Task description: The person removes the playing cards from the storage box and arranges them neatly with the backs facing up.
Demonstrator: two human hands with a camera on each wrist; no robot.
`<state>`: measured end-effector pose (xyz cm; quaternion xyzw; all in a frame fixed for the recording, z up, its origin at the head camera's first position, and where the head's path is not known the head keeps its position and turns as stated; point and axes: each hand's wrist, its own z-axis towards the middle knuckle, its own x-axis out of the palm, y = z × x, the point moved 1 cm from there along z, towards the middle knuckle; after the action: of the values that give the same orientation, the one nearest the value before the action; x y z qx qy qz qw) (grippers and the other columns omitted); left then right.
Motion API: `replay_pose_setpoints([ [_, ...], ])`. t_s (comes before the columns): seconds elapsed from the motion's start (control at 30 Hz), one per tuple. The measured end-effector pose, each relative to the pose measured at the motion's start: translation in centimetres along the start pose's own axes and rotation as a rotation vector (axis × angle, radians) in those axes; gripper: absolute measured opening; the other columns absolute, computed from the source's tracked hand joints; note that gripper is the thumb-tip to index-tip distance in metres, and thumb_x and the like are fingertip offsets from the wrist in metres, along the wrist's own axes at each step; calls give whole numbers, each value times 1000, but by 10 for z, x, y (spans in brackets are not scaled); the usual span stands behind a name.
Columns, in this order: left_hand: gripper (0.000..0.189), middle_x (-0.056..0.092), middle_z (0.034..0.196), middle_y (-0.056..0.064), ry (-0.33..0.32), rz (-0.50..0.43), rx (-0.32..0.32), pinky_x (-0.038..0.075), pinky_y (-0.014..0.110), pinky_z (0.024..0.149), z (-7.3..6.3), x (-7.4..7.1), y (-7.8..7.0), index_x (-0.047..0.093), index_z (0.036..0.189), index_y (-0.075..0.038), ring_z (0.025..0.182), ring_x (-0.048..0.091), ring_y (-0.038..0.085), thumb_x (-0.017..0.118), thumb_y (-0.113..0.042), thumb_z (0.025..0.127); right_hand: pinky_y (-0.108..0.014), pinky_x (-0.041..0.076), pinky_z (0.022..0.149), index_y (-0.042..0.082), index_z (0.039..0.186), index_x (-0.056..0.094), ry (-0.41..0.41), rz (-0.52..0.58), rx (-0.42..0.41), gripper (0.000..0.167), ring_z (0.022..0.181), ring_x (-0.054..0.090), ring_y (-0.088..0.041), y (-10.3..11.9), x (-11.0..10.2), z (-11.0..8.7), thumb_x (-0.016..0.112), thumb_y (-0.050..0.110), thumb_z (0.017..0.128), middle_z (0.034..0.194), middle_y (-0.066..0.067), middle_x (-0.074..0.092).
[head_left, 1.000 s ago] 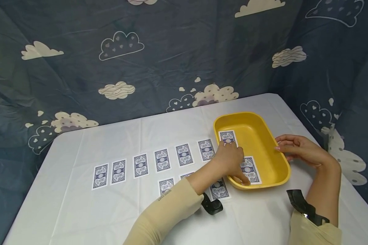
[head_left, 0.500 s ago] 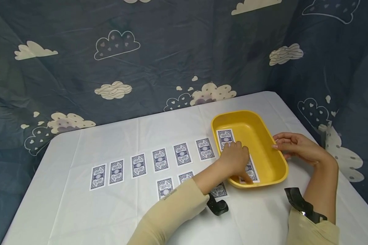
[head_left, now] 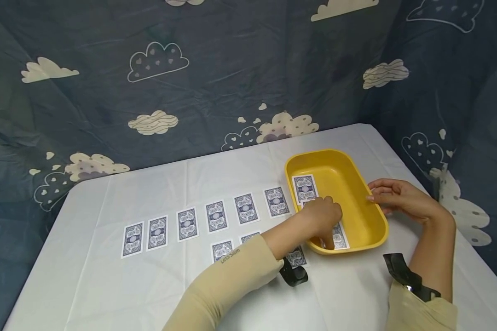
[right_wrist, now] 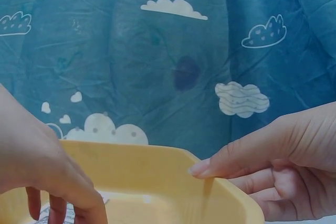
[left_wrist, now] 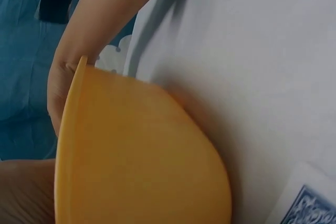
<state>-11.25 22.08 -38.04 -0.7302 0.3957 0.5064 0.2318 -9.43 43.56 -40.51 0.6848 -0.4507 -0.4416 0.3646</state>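
A yellow plastic tray (head_left: 358, 230) stands at the table's right side. My left hand (head_left: 320, 218) reaches inside with bent fingers and pinches at a playing card lying low in the tray; the fingertips are largely hidden. In the tray, one blue-backed playing card (head_left: 304, 187) lies past my fingers and another playing card (head_left: 340, 237) shows beside the thumb. Part of a further card peeks out under the hand. My right hand (right_wrist: 283, 166) grips the tray's right rim, thumb on top and fingers outside. In the left wrist view, the tray's outer wall (left_wrist: 142, 150) fills the middle.
Left of the tray, several playing cards (head_left: 216, 216) lie face down in a row on the white tablecloth (head_left: 120, 289). More cards (head_left: 222, 250) lie nearer, partly covered by my left forearm. A dark cloud-patterned curtain (head_left: 223, 78) hangs behind the table.
My left hand has shifted slightly right and toward me inside the tray, uncovering more of the far card and an edge of another. The right hand keeps its hold on the rim.
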Motion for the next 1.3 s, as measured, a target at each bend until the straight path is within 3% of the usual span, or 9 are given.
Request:
replay_pose_setpoints([
  [0.47, 92, 45, 112, 0, 6, 44, -47, 49, 27, 75, 2, 5, -2, 48, 125, -19, 96, 43, 15, 79, -63, 51, -32, 54, 67, -1, 118, 43, 4, 13, -6, 40, 78, 62, -15, 1, 0, -2, 61, 18, 88, 87, 5, 67],
  [0.67, 96, 43, 115, -1, -11, 111, -40, 47, 33, 81, -4, 3, 0, 45, 128, -20, 101, 42, 16, 77, -66, 50, -32, 54, 68, -2, 119, 43, 8, 5, -8, 42, 78, 63, -15, 2, 1, -2, 62, 20, 88, 87, 5, 67],
  [0.8, 94, 43, 116, 0, -43, 85, -11, 48, 33, 80, -10, -4, 4, 45, 126, -18, 101, 42, 16, 76, -67, 52, -32, 54, 68, -2, 117, 44, 10, 12, -12, 40, 77, 62, -15, 2, 0, -2, 62, 19, 88, 87, 4, 67],
  [1.03, 98, 42, 122, 0, -115, -117, 72, 45, 26, 83, -41, -40, 34, 39, 133, -16, 101, 41, 13, 76, -61, 55, -32, 54, 68, -3, 119, 42, 7, -2, -6, 45, 77, 62, -16, 2, 2, 1, 63, 21, 87, 87, 5, 67],
  [1.17, 99, 43, 122, 2, -206, -197, 63, 45, 26, 84, -68, -57, 57, 39, 134, -13, 103, 41, 13, 79, -56, 55, -32, 54, 68, -4, 120, 41, 3, -19, -5, 47, 76, 62, -16, 3, 2, 0, 63, 21, 88, 86, 5, 66],
  [1.3, 98, 44, 122, 4, -271, -227, 30, 47, 27, 80, -102, -59, 82, 40, 132, -10, 102, 42, 15, 80, -52, 53, -31, 54, 69, -3, 120, 41, 10, -16, -8, 44, 77, 62, -16, 3, 0, -2, 61, 20, 89, 87, 5, 66],
])
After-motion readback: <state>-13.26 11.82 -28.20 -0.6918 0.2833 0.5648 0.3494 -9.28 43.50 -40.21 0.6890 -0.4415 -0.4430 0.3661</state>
